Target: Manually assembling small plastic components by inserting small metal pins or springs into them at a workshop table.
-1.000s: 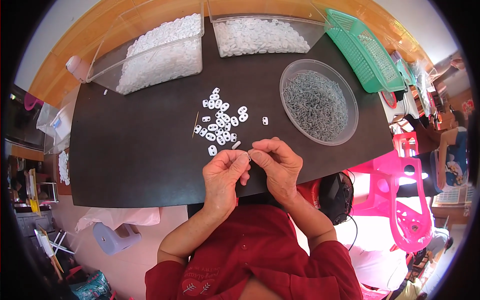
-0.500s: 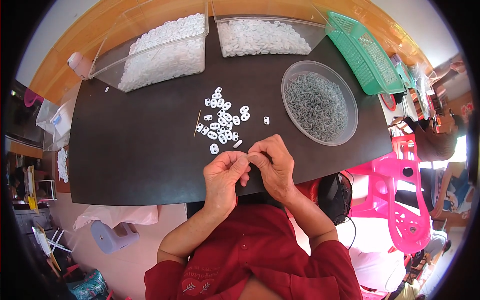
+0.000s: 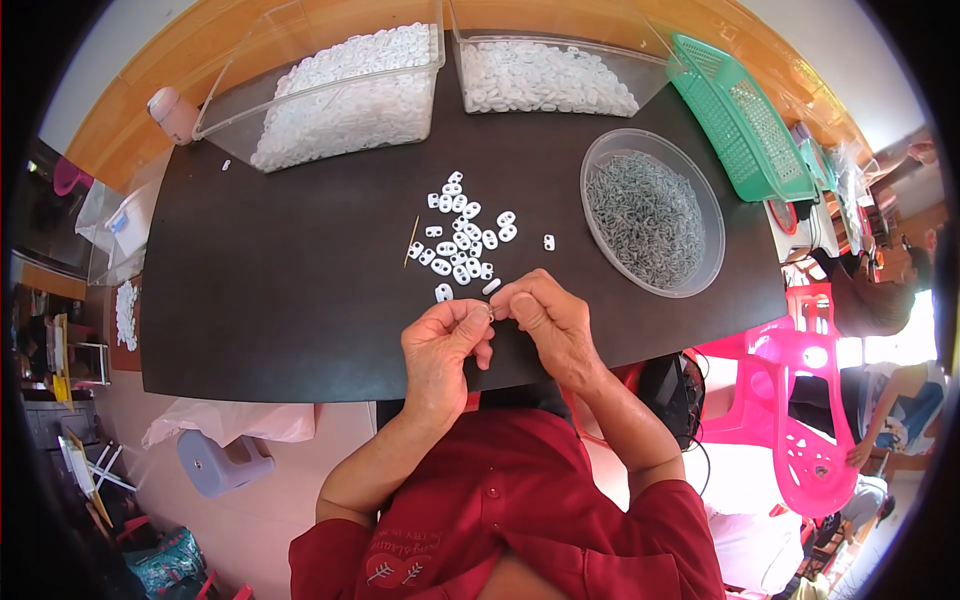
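Observation:
My left hand [image 3: 437, 350] and my right hand [image 3: 558, 330] meet over the front edge of the dark table, fingertips almost touching. The left thumb and forefinger pinch something tiny that I cannot make out. Against it, the right thumb and forefinger are also pressed together, and what they hold is hidden. Just beyond the fingers lies a loose group of small white plastic pieces with two holes [image 3: 441, 267], like cord stoppers. A narrow white piece [image 3: 491, 286] lies closest to the right fingertips. A thin tan stick [image 3: 411, 241] rests at the group's left.
Two clear bins [image 3: 432, 110] [image 3: 640, 108] of white pieces stand at the back. A round clear tub [image 3: 716, 245] full of small grey springs is at right, near a green basket [image 3: 740, 130]. A pink chair [image 3: 800, 400] and other people are beyond the table's right side.
The whole view has shifted slightly, so the table's things appear further right. My fingertips have drawn a little apart, and the right thumb is lifted more over its forefinger.

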The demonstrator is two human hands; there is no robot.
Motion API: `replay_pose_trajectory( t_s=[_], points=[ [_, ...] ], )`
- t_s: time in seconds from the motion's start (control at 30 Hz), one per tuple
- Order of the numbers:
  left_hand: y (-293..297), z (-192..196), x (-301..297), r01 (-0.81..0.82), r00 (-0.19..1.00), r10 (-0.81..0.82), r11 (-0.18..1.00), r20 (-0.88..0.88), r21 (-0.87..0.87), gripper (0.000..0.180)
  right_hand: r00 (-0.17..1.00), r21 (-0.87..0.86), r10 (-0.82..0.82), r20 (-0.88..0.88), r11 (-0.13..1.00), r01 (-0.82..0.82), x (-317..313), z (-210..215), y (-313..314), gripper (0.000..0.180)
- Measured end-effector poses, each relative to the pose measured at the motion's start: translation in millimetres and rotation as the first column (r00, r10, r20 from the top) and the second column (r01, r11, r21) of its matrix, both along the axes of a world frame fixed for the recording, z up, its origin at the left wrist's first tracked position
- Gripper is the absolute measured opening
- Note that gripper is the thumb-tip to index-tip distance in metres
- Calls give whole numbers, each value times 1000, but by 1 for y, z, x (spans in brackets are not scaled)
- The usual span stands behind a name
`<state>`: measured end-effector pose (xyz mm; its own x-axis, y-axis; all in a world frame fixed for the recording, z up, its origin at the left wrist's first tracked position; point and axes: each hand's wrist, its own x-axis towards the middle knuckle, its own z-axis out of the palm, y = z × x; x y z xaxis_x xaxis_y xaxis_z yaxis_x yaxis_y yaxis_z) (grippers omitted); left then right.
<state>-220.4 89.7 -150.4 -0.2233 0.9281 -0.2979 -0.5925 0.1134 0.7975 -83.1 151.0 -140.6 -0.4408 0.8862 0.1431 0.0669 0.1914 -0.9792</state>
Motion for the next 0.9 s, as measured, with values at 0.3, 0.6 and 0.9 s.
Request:
replay_pose_trajectory(
  t_s=[0.3, 0.6, 0.9],
  points=[
    [-4, 2, -3, 2, 1000, -2, 1000, -5, 19, 15, 992, 56, 16, 122, 998, -23, -5, -2, 0, 5],
    [-12, -2, -17, -13, 1000, 13, 999, 22, 34, 15, 985, 298, 34, 169, 951, -84, -9, 6, 13, 11],
    [-28, -5, -41, -91, 994, 87, 994, 63, 68, 14, 851, 652, -117, 511, 698, -295, -10, 16, 64, 10]
  ],
)
